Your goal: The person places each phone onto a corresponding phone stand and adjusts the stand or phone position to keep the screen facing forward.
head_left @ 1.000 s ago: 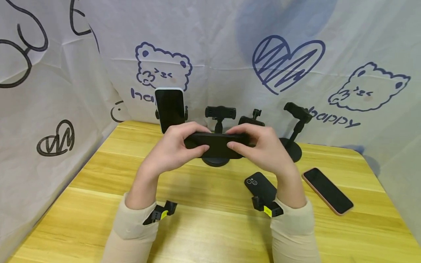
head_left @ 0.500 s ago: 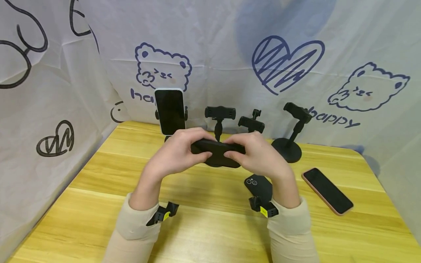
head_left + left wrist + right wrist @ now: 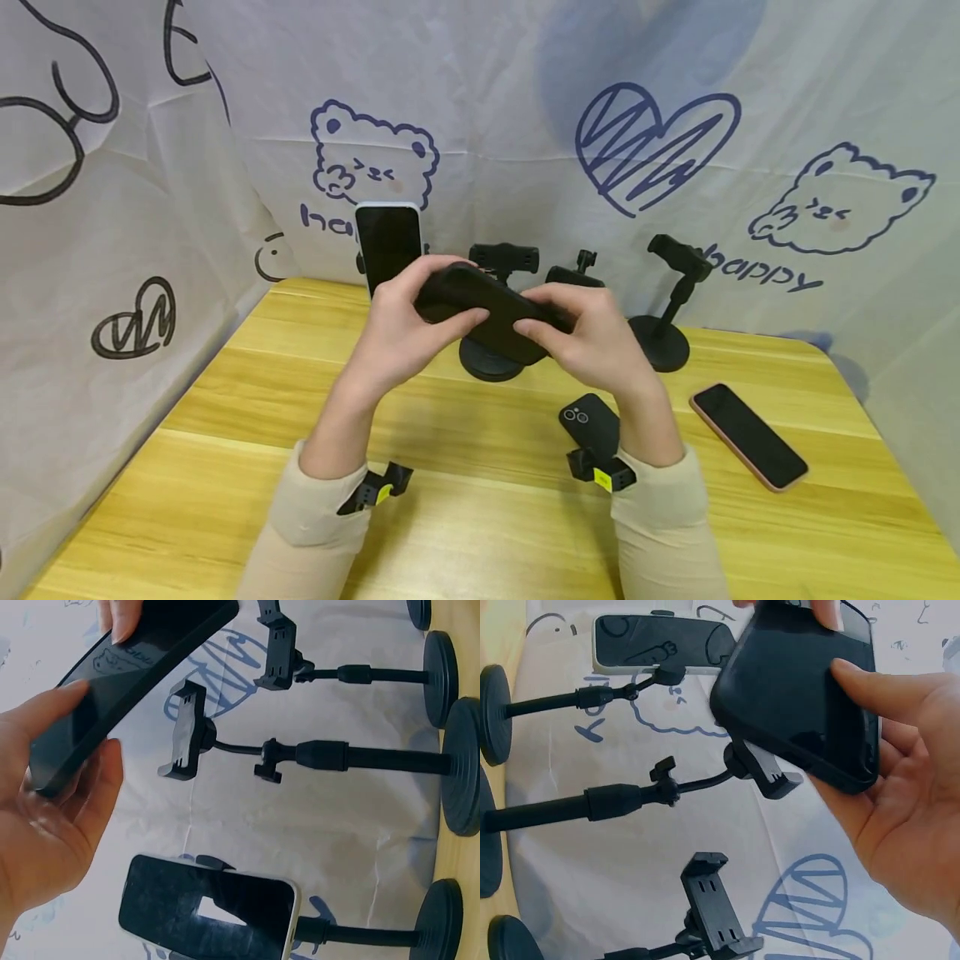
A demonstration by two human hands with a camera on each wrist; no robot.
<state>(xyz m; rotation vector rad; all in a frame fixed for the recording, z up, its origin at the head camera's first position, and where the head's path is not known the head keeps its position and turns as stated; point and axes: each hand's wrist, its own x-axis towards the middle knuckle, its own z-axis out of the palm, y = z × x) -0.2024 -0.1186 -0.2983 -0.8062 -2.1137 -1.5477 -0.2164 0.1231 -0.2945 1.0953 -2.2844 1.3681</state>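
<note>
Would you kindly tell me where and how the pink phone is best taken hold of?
Probably from above, pinching both long edges near the middle: the pink phone lies flat on the table, screen up, with nothing against either long edge.

Your station holds four phones: one held phone [image 3: 500,327], one white-edged phone [image 3: 387,237], one pink-edged phone [image 3: 748,436] and one face-down phone [image 3: 596,427] with two camera lenses [image 3: 570,414]. You have four phone stands [image 3: 322,754], each with one round base [image 3: 461,766]. Count two hands [image 3: 393,333], two sleeves [image 3: 311,521], two wrist-worn devices [image 3: 603,476] and one table [image 3: 480,533]. On the cloth [image 3: 502,67] you count two large bear drawings [image 3: 375,158] and two line-drawn hearts [image 3: 660,150].
</note>
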